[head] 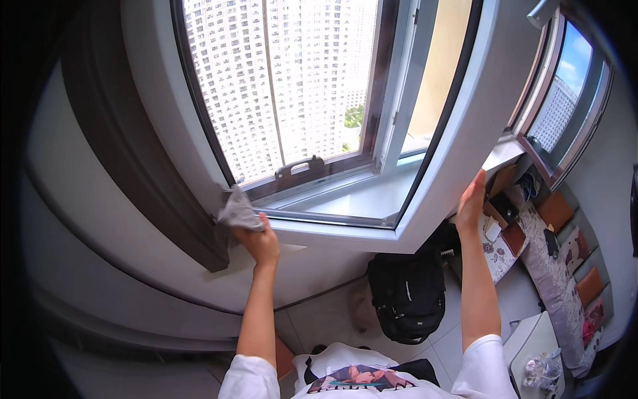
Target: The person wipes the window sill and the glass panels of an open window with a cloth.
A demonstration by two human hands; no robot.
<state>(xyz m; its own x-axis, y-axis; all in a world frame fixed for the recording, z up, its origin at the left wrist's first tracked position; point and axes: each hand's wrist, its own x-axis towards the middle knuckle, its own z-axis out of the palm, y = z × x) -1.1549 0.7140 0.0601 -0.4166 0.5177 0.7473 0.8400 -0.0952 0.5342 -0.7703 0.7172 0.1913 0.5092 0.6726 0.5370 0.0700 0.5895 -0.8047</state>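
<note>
A white-framed window sash (448, 124) stands swung inward before me, its pane (309, 90) set in a black gasket. My left hand (261, 244) holds a crumpled grey cloth (239, 209) against the lower left corner of the glass and frame. The cloth hides that corner and part of my fingers. At the sash's right edge, my right hand (471, 204) is raised with its palm against the outer side of the frame; its fingertips are partly hidden. Through the glass, a dark handle (299, 167) shows on the lower rail of another window frame.
A black backpack (408, 299) is on the tiled floor below the sash. A dark frame post (149, 154) runs along the left. Right are a table (498, 259) bearing boxes, a sofa (553, 294) with cushions, a second open window (560, 99) and a white cabinet (528, 339) with a plastic bag.
</note>
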